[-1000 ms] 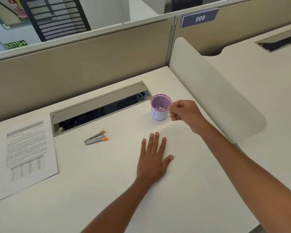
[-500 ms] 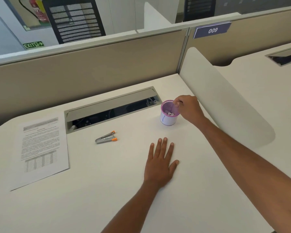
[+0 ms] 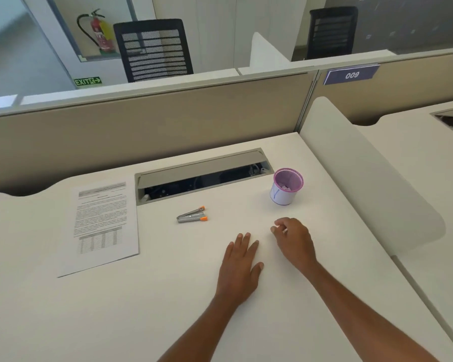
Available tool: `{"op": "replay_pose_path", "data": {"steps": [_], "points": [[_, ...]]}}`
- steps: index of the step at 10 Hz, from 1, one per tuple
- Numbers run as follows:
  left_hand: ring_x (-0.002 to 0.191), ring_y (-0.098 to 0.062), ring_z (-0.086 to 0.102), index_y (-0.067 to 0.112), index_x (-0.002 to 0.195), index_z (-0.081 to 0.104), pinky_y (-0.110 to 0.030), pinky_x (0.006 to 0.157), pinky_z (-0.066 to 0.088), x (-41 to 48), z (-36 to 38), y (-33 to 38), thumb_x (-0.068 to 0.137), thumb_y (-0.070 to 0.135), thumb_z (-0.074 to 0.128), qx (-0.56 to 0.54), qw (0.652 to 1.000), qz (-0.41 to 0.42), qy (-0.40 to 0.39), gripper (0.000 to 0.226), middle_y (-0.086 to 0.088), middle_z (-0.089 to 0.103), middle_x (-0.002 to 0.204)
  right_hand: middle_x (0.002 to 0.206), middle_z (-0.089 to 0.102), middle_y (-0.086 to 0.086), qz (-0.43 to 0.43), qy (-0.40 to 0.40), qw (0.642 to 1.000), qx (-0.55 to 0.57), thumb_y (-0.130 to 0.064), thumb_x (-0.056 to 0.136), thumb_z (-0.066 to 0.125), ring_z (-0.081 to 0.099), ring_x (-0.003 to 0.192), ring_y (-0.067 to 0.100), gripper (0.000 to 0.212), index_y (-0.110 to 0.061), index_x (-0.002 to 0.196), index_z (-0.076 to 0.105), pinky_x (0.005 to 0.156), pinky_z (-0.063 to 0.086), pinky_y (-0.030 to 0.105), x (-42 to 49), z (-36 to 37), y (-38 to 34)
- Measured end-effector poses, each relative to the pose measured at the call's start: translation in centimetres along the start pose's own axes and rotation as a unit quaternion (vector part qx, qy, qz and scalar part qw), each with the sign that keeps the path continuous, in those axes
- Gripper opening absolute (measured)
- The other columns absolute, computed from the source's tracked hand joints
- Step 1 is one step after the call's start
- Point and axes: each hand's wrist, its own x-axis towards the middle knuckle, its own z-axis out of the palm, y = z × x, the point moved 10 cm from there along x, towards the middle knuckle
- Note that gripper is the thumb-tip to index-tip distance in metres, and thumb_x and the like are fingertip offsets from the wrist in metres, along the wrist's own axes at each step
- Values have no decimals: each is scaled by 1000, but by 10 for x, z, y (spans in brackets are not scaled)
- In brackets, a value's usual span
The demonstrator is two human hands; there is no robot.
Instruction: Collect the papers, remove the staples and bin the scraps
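Looks like the binning step: the purple mesh cup (image 3: 288,186), back right on the desk (image 3: 168,296), has white scraps (image 3: 285,186) in it. My left hand (image 3: 239,267) is flat on the desk, fingers straight, holding nothing. My right hand (image 3: 293,240) is just beside it, short of the cup, fingers curled to the thumb; can't tell if it pinches anything. The printed sheet (image 3: 102,226) lies far left, with the staple remover (image 3: 192,215) between it and my hands. Next is probably a reach left for the sheet.

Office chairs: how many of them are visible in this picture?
2. One black chair stands beyond the partition, beside the fire extinguisher; the second chair is further right, at the top. The partition may hide others.
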Motion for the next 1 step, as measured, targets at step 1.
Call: {"op": "replay_pose_path", "data": {"steps": [1], "points": [[169,-23,20,21,166,41,-43,137,23,-11,-28,-34,109,46,43,-51,996,-78,4,63,-3,27,180,110,69,-7,-7,-25,1000,-12,-34,98,72,70,100,17,18,-25,113,75,80,47,31,-23,37,-15]]}}
